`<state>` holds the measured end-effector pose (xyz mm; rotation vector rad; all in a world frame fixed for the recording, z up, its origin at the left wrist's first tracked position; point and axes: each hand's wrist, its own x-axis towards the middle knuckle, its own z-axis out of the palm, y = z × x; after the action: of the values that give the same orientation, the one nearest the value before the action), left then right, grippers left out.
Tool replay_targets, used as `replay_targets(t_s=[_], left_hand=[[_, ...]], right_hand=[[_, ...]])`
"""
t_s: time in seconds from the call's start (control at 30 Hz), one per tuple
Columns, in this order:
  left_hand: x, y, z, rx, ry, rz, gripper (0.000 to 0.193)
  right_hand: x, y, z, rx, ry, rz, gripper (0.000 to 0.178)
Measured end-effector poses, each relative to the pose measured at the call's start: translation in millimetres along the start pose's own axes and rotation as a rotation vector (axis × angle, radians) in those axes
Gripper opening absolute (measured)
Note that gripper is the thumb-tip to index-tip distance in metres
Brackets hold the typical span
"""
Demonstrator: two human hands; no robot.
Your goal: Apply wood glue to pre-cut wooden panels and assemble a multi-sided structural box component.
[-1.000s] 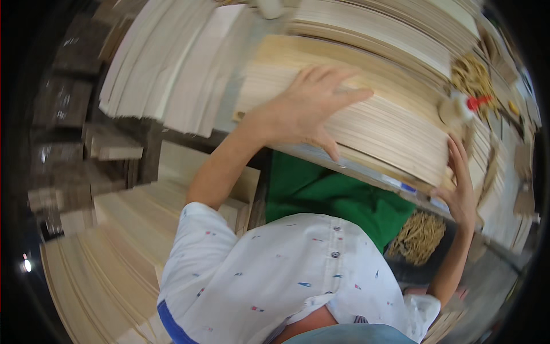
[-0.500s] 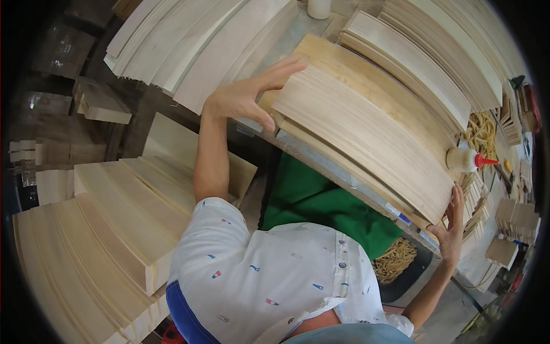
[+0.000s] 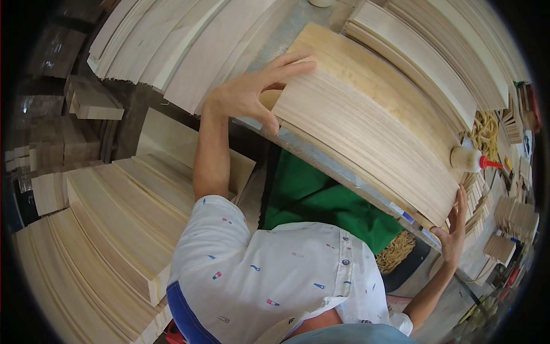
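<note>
A pale, straight-grained wooden board [image 3: 366, 146] lies along the near edge of the workbench, on top of a yellowish board [image 3: 366, 69] that shows behind it. My left hand [image 3: 255, 94] spans the board's left end, thumb at the near corner and fingers over the far corner. At the right end my right hand [image 3: 452, 232] holds the board, its thumb at the near corner and fingers along the end edge. A thin strip of wood shows beneath the board's near edge.
A glue bottle [image 3: 467, 159] with a red nozzle lies by the right end. Stacked boards [image 3: 418, 63] stand at the back, more panels [image 3: 166, 46] at the far left. A large board pile [image 3: 103, 246] is beside me on the left. Rubber bands [image 3: 486, 131] lie at right.
The upper board has shifted slightly toward me, so less of the wood under its near edge shows. Both hands stay at its ends. The whole view has shifted a little.
</note>
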<state>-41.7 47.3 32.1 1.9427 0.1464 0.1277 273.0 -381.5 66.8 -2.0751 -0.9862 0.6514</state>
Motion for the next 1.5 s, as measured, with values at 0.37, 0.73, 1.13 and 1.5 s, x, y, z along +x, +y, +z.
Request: replay_targets(t_s=[0.37, 0.73, 1.13, 1.5], left_hand=[[-21, -18, 37, -0.37, 0.369, -0.313, 0.079], [-10, 2, 43, -0.424, 0.48, -0.311, 0.066], [-8, 6, 26, -0.417, 0.287, -0.2, 0.083], [-12, -9, 13, -0.222, 0.116, -0.055, 0.115]], right_hand=[[-3, 0, 2, 0.023, -0.01, 0.016, 0.121], [-6, 10, 1, 0.394, 0.009, 0.082, 0.094], [-15, 52, 13, 0.611, 0.185, 0.488, 0.062], [-13, 52, 12, 0.551, 0.113, 0.424, 0.064]])
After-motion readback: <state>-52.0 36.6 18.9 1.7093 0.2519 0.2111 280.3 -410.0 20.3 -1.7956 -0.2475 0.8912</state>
